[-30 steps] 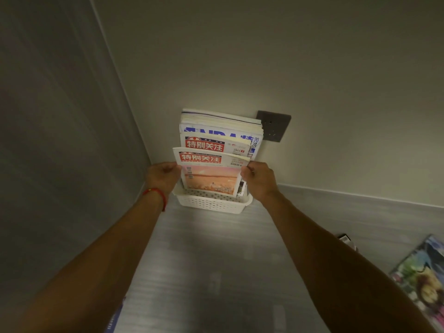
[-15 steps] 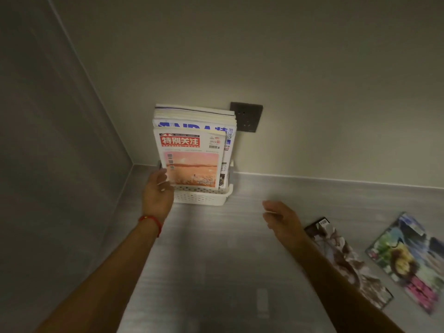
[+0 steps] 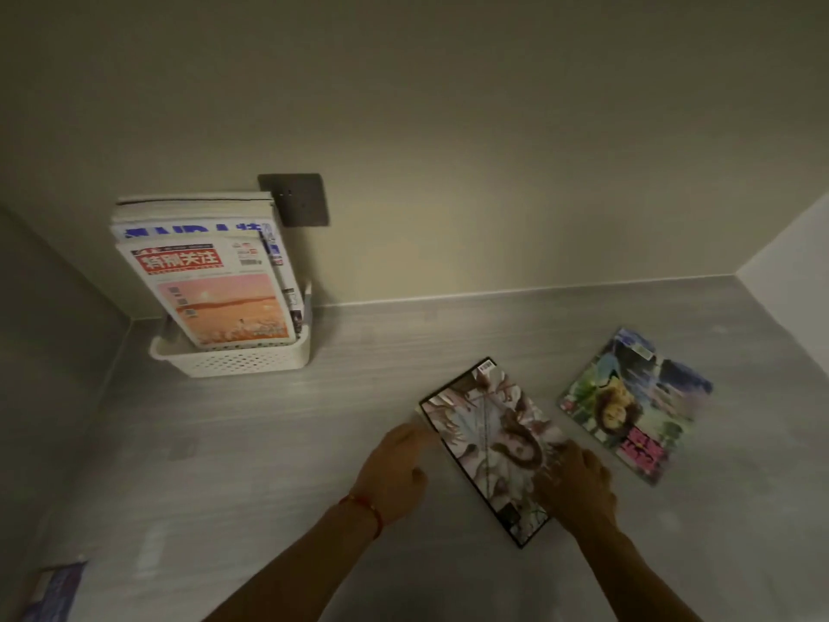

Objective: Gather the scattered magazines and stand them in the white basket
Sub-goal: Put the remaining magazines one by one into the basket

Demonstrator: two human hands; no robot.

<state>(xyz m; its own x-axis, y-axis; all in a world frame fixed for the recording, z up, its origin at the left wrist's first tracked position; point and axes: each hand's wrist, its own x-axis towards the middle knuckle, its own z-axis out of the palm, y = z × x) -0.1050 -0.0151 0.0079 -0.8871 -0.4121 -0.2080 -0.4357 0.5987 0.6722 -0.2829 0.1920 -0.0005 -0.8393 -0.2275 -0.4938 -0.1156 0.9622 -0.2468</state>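
Note:
The white basket [image 3: 233, 362] stands in the back left corner with several magazines upright in it; the front one [image 3: 211, 294] has a red title and an orange picture. A pale illustrated magazine [image 3: 486, 435] lies flat on the grey surface. My left hand [image 3: 394, 473] touches its left edge with straight fingers. My right hand [image 3: 576, 484] rests on its right side, fingers spread on the cover. A colourful magazine [image 3: 637, 404] lies flat further right, untouched.
A dark wall socket [image 3: 298, 199] sits behind the basket. A blue magazine [image 3: 54, 590] pokes in at the bottom left edge. Walls close the surface at the left, back and far right.
Both hands left the basket and moved right and nearer, onto the pale magazine. The red-titled magazine now stands in the basket on its own. The view swung right.

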